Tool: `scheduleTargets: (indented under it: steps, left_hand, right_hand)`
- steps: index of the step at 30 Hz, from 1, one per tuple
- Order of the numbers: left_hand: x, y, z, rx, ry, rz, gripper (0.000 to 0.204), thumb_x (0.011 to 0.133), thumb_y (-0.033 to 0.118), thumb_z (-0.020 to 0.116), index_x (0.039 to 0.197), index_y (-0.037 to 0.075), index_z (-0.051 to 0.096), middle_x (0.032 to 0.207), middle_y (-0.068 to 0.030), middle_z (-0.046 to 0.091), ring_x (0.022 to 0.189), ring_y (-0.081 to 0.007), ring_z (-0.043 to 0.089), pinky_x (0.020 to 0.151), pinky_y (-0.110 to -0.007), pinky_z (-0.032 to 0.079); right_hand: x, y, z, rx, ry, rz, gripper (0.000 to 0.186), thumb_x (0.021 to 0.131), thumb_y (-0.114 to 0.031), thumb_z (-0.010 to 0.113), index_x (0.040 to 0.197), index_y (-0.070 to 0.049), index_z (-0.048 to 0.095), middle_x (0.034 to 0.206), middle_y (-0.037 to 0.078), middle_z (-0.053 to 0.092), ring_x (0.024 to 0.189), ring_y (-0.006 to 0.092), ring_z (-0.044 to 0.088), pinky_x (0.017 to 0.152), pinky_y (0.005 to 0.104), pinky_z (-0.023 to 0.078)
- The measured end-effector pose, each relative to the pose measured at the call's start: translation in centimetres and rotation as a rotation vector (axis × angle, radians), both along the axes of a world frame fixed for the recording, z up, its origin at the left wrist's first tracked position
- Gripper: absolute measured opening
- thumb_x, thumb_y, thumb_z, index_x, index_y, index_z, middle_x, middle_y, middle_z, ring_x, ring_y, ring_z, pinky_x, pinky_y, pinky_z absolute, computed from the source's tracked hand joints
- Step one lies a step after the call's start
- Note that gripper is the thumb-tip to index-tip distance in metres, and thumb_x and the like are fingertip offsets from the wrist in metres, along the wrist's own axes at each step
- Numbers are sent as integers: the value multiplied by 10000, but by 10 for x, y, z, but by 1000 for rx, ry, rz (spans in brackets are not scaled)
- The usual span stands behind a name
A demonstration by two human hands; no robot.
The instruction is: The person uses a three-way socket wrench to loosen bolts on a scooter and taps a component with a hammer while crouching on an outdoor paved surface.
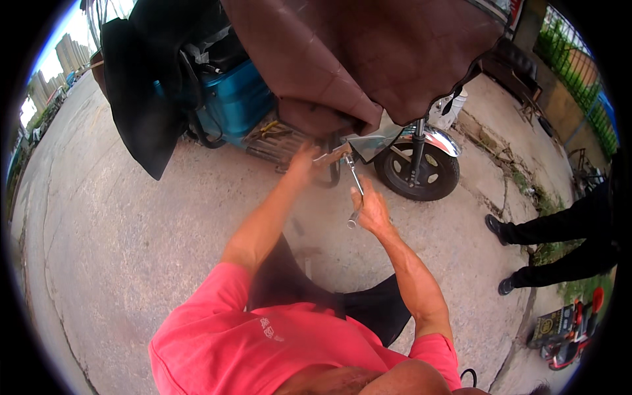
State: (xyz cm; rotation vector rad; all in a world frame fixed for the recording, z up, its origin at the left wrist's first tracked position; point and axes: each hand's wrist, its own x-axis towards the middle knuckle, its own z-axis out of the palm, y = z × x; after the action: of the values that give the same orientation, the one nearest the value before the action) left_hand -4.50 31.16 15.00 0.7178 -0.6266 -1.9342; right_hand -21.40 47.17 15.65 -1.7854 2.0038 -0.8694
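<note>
My right hand (pixel 373 207) is closed around a silver ratchet wrench (pixel 357 178). The wrench's upper end meets the brown, rusty-looking front edge of a three-wheeled vehicle's footboard (pixel 263 146), and its butt pokes out below my fingers. At the same edge, my left hand (pixel 304 160) is closed and somewhat blurred by motion. A thin silver bar (pixel 324 158) runs from its fingers toward the wrench head; its exact kind is too small to make out. Just right of both hands is the front wheel (pixel 421 172) with its chrome mudguard (pixel 442 139).
A brown quilted cover (pixel 368 49) hangs over the vehicle, above my hands. Left of it are a blue body panel (pixel 237 99) and a black flap (pixel 135 99). Someone in black trousers (pixel 559 227) stands at right. A red-and-black machine (pixel 571 329) stands at lower right.
</note>
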Motion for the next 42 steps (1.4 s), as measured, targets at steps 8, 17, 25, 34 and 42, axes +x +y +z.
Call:
scheduleTargets:
  steps: [8,17,25,34,42]
  left_hand:
    - [13,-13,-82,-31,-220,-7,440,1041,268,480,1443,95,433,1151,-121,622,1025,-256,638,806,-410,521]
    - [-92,108,-130,-261,-186,-278,621,1045,572,393,1322,27,502,1144,-43,611,1062,-188,579,967,-350,456]
    - [-104,144,-147,-42,-241,-378,552,1086,501,278,1218,29,533,1042,-70,594,963,-181,593,925,-386,501]
    - [-87,184,-79,120,-304,-384,509,1091,446,232,890,81,522,690,-59,530,595,-193,498,582,-383,470]
    - [-78,194,-67,90,-444,-328,567,1065,501,239,779,98,516,620,-46,492,462,-172,398,486,-389,433]
  right_hand:
    - [-1,-3,-16,-180,-154,-35,454,1013,-297,509,1436,-134,473,1068,266,677,978,493,636,816,554,495]
    - [-1,-3,-16,-160,-178,-52,416,1007,-252,502,1401,-122,535,1039,247,679,922,426,666,801,491,516]
    - [-6,-15,-42,-85,-902,-56,334,1051,-228,477,1310,-65,609,614,-24,445,509,71,406,462,262,338]
    - [-9,-25,-30,-18,-1340,-144,205,1019,-173,531,1125,-64,669,609,-86,371,491,36,320,436,226,225]
    - [-4,-27,-34,-123,-1316,-99,228,957,-106,553,1125,-2,667,635,-84,411,507,28,355,443,219,254]
